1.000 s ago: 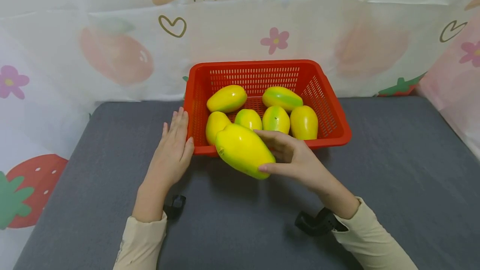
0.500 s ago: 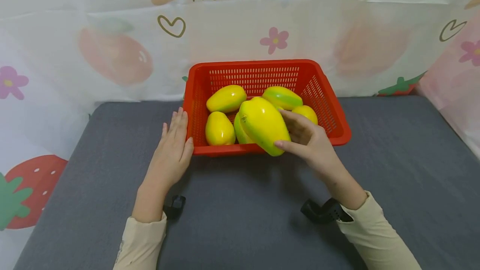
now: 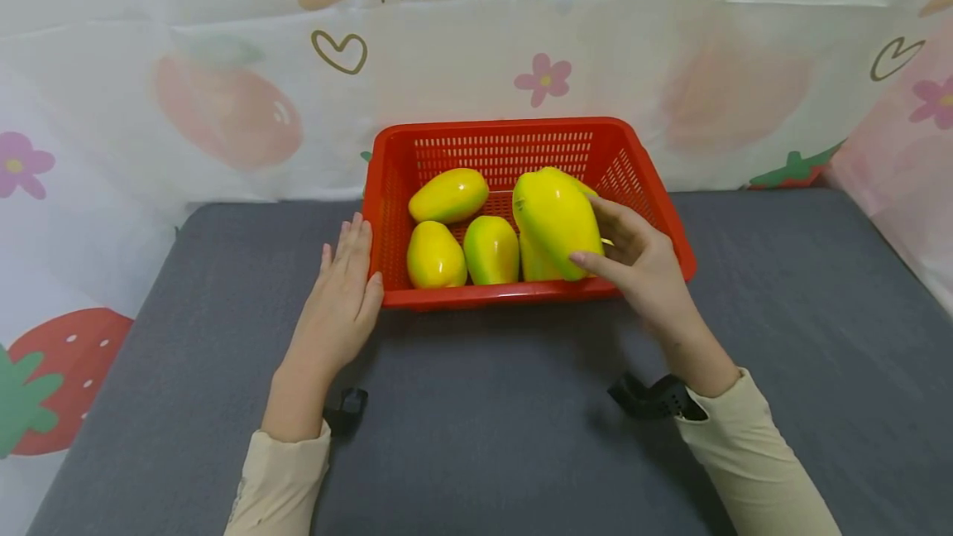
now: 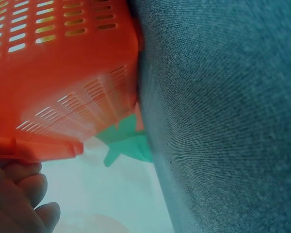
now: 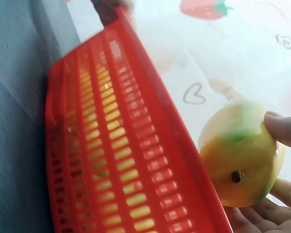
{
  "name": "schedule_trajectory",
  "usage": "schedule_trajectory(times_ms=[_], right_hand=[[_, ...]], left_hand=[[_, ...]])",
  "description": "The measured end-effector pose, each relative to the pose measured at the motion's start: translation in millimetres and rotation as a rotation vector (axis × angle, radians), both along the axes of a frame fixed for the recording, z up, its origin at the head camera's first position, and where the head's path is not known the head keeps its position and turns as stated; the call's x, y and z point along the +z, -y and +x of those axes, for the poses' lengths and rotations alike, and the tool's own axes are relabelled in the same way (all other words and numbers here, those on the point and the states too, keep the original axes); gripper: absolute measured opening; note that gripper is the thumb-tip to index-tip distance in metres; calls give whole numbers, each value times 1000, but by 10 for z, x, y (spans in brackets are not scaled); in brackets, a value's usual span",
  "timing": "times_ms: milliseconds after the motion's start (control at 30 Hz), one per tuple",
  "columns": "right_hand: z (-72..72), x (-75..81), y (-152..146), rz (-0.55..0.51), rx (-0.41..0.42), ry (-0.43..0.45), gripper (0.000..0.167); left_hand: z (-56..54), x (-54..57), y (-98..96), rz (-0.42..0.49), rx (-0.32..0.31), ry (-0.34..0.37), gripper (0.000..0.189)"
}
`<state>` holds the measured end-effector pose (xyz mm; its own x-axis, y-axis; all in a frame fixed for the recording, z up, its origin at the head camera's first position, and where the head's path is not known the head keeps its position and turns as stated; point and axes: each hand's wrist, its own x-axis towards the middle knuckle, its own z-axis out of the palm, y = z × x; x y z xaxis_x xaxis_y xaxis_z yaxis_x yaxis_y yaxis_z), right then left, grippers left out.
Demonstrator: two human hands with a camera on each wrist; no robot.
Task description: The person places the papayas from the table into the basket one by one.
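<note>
My right hand [image 3: 648, 267] holds a yellow papaya [image 3: 558, 217] over the right part of the red plastic basket [image 3: 447, 298], thumb on the near side and fingers behind. In the right wrist view the papaya's greenish end [image 5: 242, 150] with a dark spot shows above the basket rim. Several more yellow-green papayas lie inside, among them one at the back left [image 3: 449, 196] and two along the front [image 3: 436, 255]. The held fruit partly hides others. My left hand [image 3: 335, 300] rests with straight fingers against the basket's left side; its fingertips [image 4: 34, 187] show at the rim in the left wrist view.
The basket stands at the back of a grey cloth-covered table [image 3: 476, 437]. Behind it hangs a pale printed curtain [image 3: 447, 56] with fruit, flowers and hearts. A black wrist strap [image 3: 655, 395] sits on the right forearm.
My right hand has carried the papaya from in front of the basket's near rim, rightward and back, to over its right part. The left hand keeps its place at the basket's side.
</note>
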<state>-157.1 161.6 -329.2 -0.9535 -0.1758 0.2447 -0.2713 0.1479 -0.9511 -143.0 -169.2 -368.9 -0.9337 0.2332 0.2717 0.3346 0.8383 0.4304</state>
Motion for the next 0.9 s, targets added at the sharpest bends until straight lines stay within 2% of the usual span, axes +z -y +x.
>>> schedule_trajectory(times_ms=[167,333,633,900], right_hand=[[-49,-9,-90,51,-63,-12,59],[-90,4,-147,112,-51,27,61],[-215,61,-255,380,-54,71,69],[-231,55,-271,426,-25,101,68]], left_hand=[[-1,-3,1,0,5,6,62],[-2,-9,0,0,4,8,62],[4,2,1,-2,2,-4,61],[8,1,4,3,-4,-17,61]])
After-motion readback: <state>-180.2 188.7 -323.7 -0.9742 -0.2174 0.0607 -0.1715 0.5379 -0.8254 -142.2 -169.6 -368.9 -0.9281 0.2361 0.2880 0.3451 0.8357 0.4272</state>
